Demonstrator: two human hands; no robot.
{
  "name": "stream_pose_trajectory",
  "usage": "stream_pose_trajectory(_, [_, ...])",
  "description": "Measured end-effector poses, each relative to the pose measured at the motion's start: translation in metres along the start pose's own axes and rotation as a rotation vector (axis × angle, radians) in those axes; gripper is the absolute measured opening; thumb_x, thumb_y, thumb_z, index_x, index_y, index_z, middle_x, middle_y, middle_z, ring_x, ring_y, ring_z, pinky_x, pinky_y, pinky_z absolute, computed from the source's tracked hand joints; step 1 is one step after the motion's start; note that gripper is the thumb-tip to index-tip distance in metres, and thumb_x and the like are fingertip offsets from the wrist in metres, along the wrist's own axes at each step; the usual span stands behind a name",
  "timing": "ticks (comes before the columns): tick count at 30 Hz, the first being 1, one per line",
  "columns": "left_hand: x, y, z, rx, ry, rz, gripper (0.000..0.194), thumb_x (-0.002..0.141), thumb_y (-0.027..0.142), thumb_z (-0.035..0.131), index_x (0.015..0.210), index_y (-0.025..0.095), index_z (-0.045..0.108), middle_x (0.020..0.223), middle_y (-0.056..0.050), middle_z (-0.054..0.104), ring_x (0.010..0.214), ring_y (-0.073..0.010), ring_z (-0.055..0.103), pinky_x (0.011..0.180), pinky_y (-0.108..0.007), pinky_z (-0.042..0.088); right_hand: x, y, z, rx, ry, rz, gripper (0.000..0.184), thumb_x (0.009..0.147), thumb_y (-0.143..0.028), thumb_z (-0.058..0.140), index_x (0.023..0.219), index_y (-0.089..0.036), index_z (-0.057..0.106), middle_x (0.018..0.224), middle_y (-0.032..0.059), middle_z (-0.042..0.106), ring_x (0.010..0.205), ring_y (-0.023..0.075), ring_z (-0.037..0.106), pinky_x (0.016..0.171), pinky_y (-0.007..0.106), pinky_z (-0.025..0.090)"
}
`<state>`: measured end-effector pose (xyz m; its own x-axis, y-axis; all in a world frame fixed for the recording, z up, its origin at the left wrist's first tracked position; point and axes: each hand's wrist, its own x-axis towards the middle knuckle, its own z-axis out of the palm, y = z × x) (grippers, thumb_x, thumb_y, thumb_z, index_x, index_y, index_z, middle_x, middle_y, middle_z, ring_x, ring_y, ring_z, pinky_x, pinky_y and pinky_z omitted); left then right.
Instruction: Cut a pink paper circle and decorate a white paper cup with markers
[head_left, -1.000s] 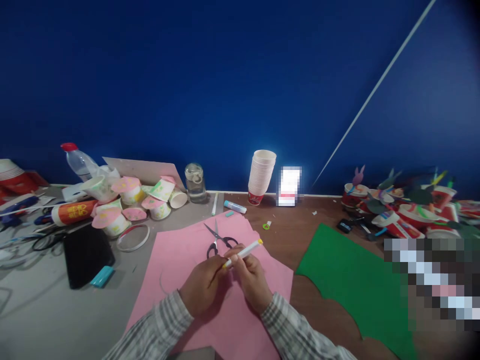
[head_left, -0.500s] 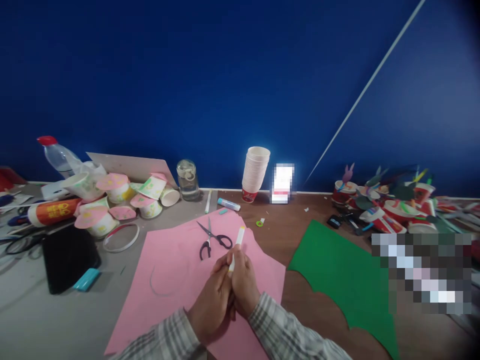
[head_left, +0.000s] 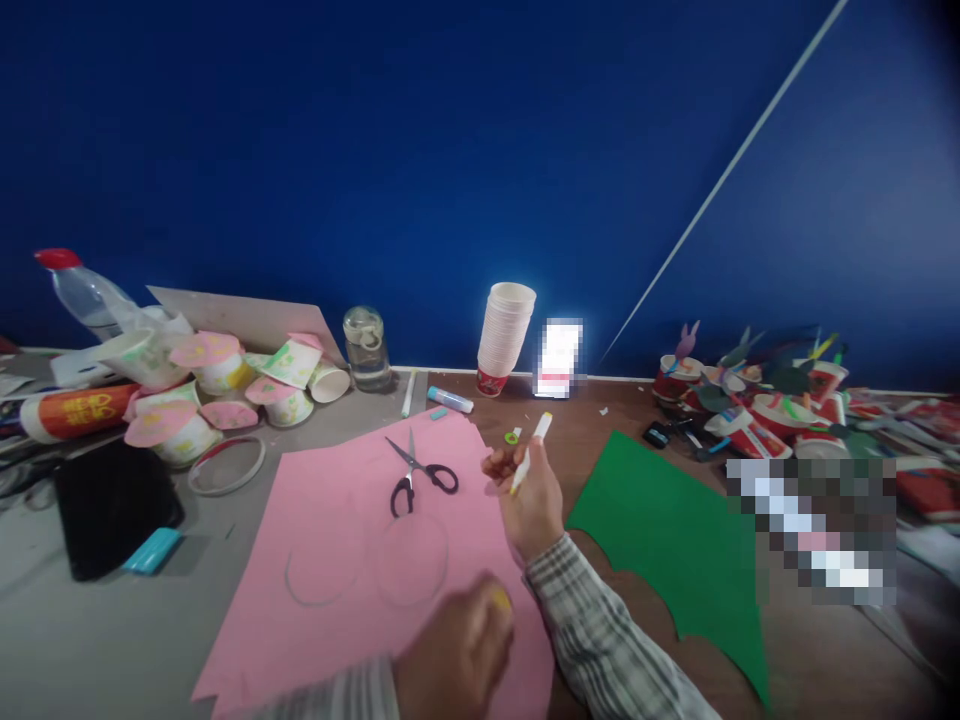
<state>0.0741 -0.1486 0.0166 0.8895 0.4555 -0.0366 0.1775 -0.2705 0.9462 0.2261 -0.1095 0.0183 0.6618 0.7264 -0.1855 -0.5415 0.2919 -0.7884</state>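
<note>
My right hand (head_left: 529, 500) is closed around a white marker (head_left: 531, 452) with a yellow end, held up over the right edge of a pink paper sheet (head_left: 337, 570). My left hand (head_left: 457, 655) is low near the bottom of the view, fingers curled on a small yellow cap (head_left: 500, 600), blurred by motion. Two faint drawn circles show on the pink sheet. Black-handled scissors (head_left: 416, 474) lie on the sheet, left of my right hand.
A green sheet (head_left: 675, 550) lies to the right. A stack of paper cups (head_left: 504, 338), a glass jar (head_left: 364, 347), a glue stick (head_left: 450, 399), decorated cups (head_left: 195, 400) at left, red craft cups (head_left: 772, 410) at right, a tape ring (head_left: 225, 464), a black pouch (head_left: 112, 505).
My hands have come apart: the left drew back toward me with the cap, the right moved right and up with the marker. The view shifted slightly right.
</note>
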Motion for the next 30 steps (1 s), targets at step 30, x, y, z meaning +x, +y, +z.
stream_pose_trajectory(30, [0.001,-0.057,-0.106,0.503,0.360,-0.082,0.005,0.070,0.025,0.057,0.067,0.024,0.061,0.069,0.002,0.061,0.066,-0.0202,0.054,0.065,-0.034,0.037,-0.048,0.047,-0.014,-0.294,-0.335,0.106,0.021,0.067,-0.036,0.066,0.054,-0.020,0.062,0.030,-0.0126,0.035,0.029,0.0083,0.033,0.039,0.029,0.052])
